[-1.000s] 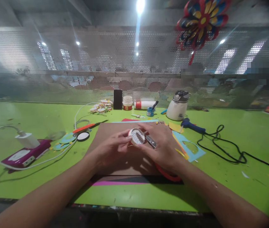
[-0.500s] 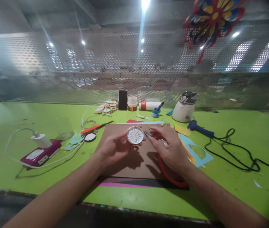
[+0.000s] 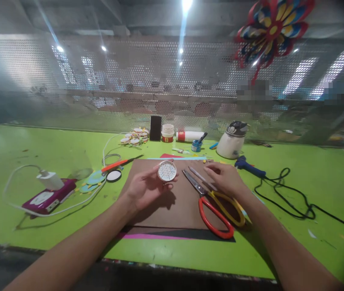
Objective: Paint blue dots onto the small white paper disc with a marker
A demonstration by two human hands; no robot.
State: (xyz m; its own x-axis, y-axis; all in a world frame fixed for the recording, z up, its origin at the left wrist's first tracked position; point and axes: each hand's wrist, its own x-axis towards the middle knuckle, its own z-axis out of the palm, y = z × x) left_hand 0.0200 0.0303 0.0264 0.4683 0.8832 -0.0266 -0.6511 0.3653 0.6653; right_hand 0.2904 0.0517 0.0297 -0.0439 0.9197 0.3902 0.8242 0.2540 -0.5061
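Note:
My left hand (image 3: pixel 147 186) holds a small round white piece (image 3: pixel 167 171) with a raised rim and a pattern of blue dots, its face turned toward me. My right hand (image 3: pixel 228 178) hovers over the right side of the brown board (image 3: pixel 159 214); its fingers are loosely curved and apart, with nothing visible between them. Just left of it lie scissors (image 3: pixel 194 182) with a red handle loop (image 3: pixel 216 218) and a yellow loop (image 3: pixel 231 208) beside it. A pale thin stick (image 3: pixel 200 177) lies along the blades, partly under my right hand.
On the left are a purple power strip (image 3: pixel 50 198) with a charger, an orange utility knife (image 3: pixel 114 165) and a black-rimmed disc (image 3: pixel 114 176). At the back stand a phone (image 3: pixel 155 128), a paper cup (image 3: pixel 167 133) and a penguin-shaped container (image 3: pixel 231 140). A blue glue gun (image 3: pixel 250 166) trails black cord.
My right hand has moved right, off the scissors, which now show fully on the board. My left hand still holds the round piece, now slightly further left in view.

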